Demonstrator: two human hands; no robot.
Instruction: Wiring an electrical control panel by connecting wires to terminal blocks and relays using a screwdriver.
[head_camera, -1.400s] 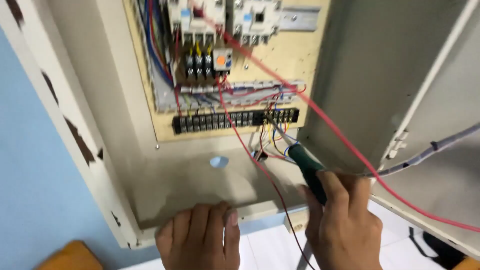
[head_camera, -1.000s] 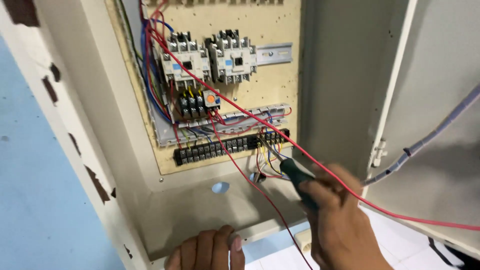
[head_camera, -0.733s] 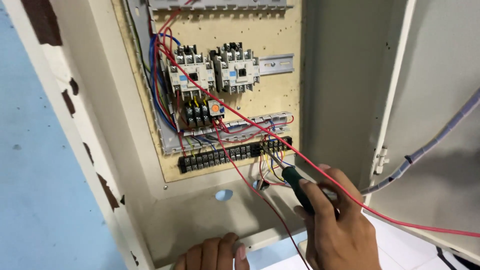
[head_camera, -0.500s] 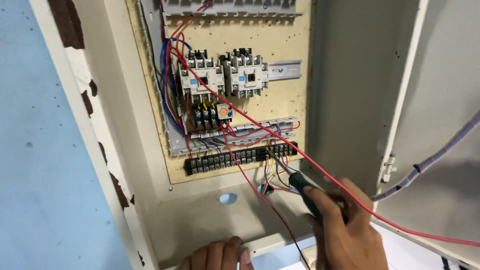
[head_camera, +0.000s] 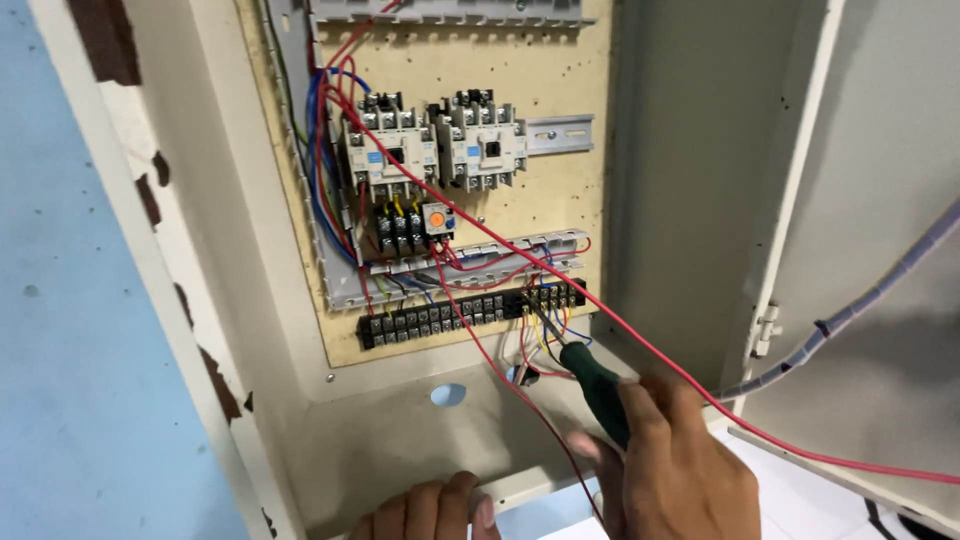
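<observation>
Right hand (head_camera: 680, 465) is closed around the dark green handle of a screwdriver (head_camera: 592, 382), its shaft running up and left so that the tip meets the right end of the black terminal strip (head_camera: 470, 313). Left hand (head_camera: 430, 510) rests on the lower lip of the cabinet (head_camera: 420, 450), fingers curled over the edge and holding nothing; only the fingertips show at the bottom of the view.

Change noted: over the last second or so the view has risen and moved closer, bringing the upper part of the panel into sight, and the left hand has slid lower in the picture. The screwdriver tip, earlier among the loose coloured wires below the strip, now sits at the strip's right-hand terminals. Judgement: the tool is engaged on a terminal screw, though the contact itself is too small to confirm.

Surroundings: two pale contactors (head_camera: 435, 145) sit side by side on a rail above, an overload relay (head_camera: 415, 225) with an orange dial beneath the left one. A long red wire (head_camera: 640, 345) crosses the panel diagonally and passes just above the right hand. The cabinet door (head_camera: 880, 200) stands open at right.
</observation>
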